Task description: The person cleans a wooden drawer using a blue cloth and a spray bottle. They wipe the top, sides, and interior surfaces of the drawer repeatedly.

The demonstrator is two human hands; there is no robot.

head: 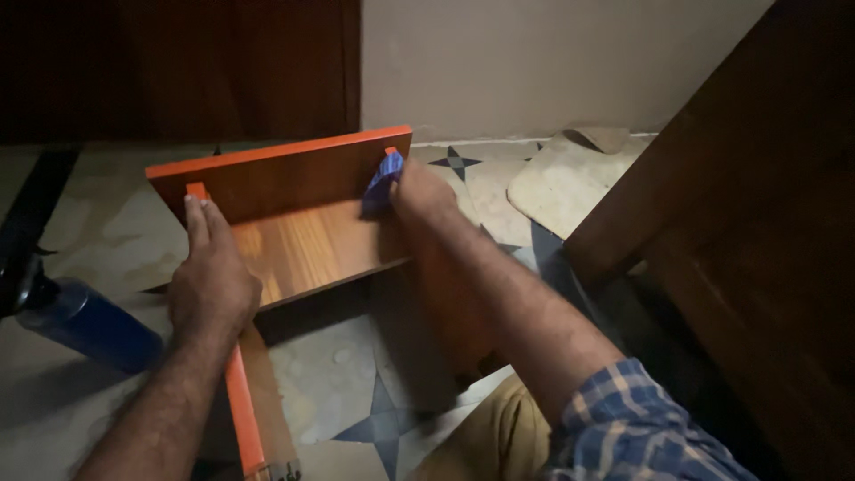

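Nearest, the left hand (212,283) lies flat, fingers released, pressing on the orange-edged side panel (242,405) of a wooden shelf unit (294,223) standing on the patterned tile floor (356,374); farther on, the right hand (423,194) clenches a blue cloth (381,183) against the inner corner, so this looks like mid-wipe, and a next pass would need steady bracing. The shelf's brown grain is glossy, its edges bright orange
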